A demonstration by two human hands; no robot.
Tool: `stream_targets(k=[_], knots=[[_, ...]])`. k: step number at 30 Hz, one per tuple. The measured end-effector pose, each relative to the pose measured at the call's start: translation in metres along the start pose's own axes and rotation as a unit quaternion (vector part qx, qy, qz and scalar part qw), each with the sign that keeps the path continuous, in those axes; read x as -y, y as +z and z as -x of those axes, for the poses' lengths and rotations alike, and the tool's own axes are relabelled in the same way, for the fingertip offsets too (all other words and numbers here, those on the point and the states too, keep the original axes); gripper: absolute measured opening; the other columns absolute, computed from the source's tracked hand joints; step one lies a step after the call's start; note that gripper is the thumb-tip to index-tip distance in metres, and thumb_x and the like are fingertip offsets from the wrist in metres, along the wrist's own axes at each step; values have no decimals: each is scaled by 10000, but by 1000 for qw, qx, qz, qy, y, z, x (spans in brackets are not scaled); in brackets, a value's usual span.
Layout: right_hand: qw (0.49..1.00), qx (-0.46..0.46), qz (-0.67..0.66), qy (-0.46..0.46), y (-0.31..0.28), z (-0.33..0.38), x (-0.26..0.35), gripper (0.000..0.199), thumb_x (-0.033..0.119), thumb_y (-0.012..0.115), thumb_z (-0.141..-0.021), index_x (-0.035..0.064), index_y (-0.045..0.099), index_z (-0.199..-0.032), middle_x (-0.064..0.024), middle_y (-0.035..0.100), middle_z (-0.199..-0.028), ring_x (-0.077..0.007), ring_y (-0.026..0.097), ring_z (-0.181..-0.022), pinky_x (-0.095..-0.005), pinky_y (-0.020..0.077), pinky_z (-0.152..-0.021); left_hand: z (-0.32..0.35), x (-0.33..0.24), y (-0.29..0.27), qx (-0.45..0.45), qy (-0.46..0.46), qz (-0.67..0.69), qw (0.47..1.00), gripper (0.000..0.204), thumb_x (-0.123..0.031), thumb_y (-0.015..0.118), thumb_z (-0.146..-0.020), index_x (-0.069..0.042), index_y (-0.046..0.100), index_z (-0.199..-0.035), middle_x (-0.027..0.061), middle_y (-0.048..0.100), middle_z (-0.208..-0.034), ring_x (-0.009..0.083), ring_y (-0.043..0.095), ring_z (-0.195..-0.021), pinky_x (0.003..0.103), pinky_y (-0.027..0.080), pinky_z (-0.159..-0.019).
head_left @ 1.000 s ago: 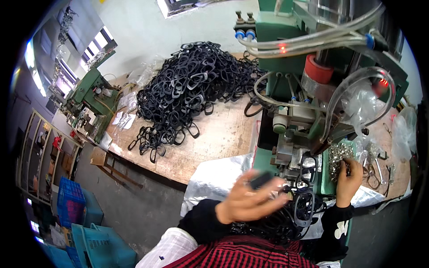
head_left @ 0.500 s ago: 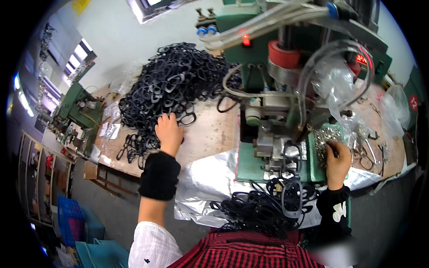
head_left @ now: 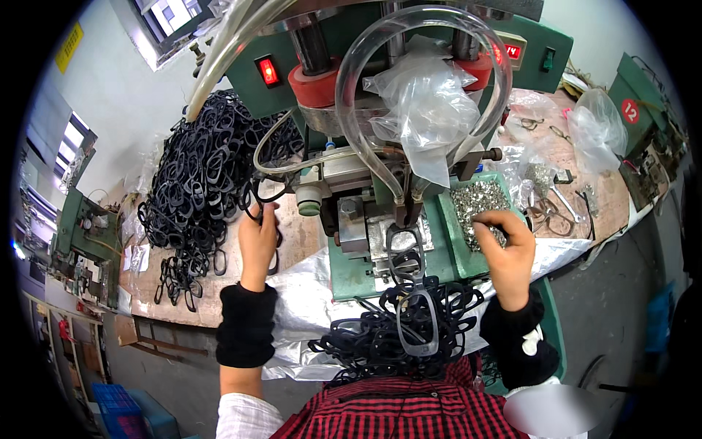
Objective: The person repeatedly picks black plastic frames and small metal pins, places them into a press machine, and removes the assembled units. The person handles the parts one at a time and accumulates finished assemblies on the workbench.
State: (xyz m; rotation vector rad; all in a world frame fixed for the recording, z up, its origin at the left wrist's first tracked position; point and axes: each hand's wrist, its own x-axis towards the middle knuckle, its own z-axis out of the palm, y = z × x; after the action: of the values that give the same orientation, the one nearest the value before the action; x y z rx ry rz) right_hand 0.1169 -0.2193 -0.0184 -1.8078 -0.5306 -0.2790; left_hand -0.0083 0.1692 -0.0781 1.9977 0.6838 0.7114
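Observation:
My left hand (head_left: 257, 245) is closed on a dark plastic eyeglass frame (head_left: 247, 199), beside a large heap of similar frames (head_left: 194, 175). My right hand (head_left: 508, 252) hovers at the right edge of a green tray (head_left: 457, 252) of small shiny metal parts (head_left: 477, 201). Its thumb and forefinger are pinched; anything between them is too small to make out. Another eyeglass frame (head_left: 418, 322) sits at the press's metal fixture (head_left: 380, 238), one rim under the tool and the greyish rim hanging toward me. Below it, more dark frames (head_left: 373, 340) lie piled at my lap.
A green press (head_left: 245, 73) with red collars and clear hoses towers over the fixture. A plastic bag (head_left: 428, 102) hangs between its columns. On the right lie a wrench (head_left: 567, 205) and loose frames (head_left: 552, 219). Silver foil (head_left: 300, 293) covers the table's near edge.
My view has swung to the right. My left hand has taken hold of an eyeglass frame from the heap. My right hand stays at the parts tray, fingers still bent together.

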Motion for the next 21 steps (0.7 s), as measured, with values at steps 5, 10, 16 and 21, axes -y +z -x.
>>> stream_targets(k=[5,10,16,21], knots=[[990,-42,-44,-124,56,-8,23,240,-48,710,-760,-7,673,-993,-110,703,-924,-238,684,-841,-324,518,-766,45,-34,27,19,-114,332,936,330,-330,462,-1077,-37,598,-1144,63,661,-912,103,603,-753,228,483,-669],[969,-3,-245,35,72,-1,37,433,-36,722,-823,-47,546,-1219,-87,690,-994,-145,652,-922,-273,499,-856,71,-116,19,-29,69,392,917,365,-358,405,-1089,-45,591,-1064,75,636,-894,135,598,-762,261,489,-704],[939,47,-333,78,74,0,55,553,-62,708,-832,-60,448,-1320,-64,685,-938,-119,625,-945,-250,457,-913,65,-218,13,-56,331,254,907,375,-339,329,-1085,-17,496,-987,209,641,-839,233,620,-750,301,507,-740],[940,65,-318,109,62,2,77,595,-76,663,-836,-65,413,-1376,-81,692,-988,-145,636,-1005,-280,455,-957,55,-227,19,-95,274,241,926,348,-290,323,-1069,-16,489,-933,219,658,-794,215,608,-662,258,488,-633]])
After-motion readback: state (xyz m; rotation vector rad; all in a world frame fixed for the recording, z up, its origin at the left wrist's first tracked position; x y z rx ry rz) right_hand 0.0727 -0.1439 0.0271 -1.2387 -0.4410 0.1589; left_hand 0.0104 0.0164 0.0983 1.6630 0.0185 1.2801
